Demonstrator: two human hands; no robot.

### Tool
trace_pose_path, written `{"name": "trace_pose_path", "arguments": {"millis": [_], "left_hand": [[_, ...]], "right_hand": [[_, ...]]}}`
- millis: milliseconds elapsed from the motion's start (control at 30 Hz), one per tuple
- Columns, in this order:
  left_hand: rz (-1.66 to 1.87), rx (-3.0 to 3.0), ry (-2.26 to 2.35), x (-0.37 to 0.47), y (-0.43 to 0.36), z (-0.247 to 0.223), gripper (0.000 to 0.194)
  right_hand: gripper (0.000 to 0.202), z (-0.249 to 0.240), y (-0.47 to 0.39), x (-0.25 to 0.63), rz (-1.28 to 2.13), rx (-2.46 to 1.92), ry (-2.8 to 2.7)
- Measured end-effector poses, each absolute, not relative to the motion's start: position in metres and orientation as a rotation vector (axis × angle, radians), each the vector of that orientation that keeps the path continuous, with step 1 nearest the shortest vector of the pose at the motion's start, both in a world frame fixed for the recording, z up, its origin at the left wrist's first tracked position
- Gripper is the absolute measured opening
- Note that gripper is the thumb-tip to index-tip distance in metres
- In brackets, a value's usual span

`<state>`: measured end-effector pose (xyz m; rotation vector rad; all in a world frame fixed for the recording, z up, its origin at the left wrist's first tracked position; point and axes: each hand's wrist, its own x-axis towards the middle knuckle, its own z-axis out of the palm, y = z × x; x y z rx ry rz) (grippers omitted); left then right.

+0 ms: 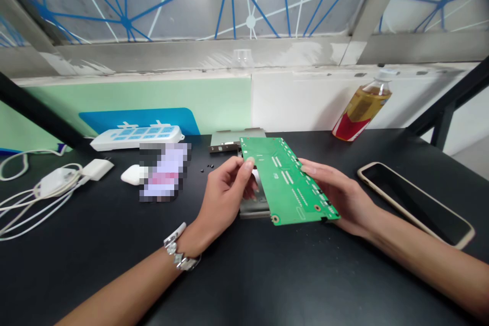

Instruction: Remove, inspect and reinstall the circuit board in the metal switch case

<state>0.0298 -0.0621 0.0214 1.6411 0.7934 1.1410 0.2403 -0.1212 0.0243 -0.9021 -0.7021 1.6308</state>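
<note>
A green circuit board point(284, 178) is held tilted above the black table, its face with white markings toward me. My left hand point(229, 188) pinches its left edge, thumb on top. My right hand point(340, 193) grips the right edge, with most of its fingers hidden beneath the board. Under and behind the board lies a grey metal casing point(254, 207), partly covered by it. Several tiny dark screws point(209, 166) lie on the table left of the casing.
On the black table point(244, 275), a white power strip point(137, 136), a pixelated item point(166, 172), a white case point(132, 175) and a charger with cables point(57, 182) lie left. A bottle point(362, 108) and a phone point(416, 204) are right.
</note>
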Motion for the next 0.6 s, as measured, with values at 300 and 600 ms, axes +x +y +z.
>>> {"name": "trace_pose_path", "arguments": {"millis": [300, 600], "left_hand": [[1.185, 1.61, 0.849, 0.0293, -0.0625, 0.0223, 0.039], [1.203, 1.537, 0.918, 0.0289, -0.0591, 0.0233, 0.051]], "right_hand": [[0.024, 0.026, -0.1205, 0.2427, 1.79, -0.847, -0.559], [0.022, 0.0281, -0.1219, 0.2423, 1.752, -0.86, -0.572]]}}
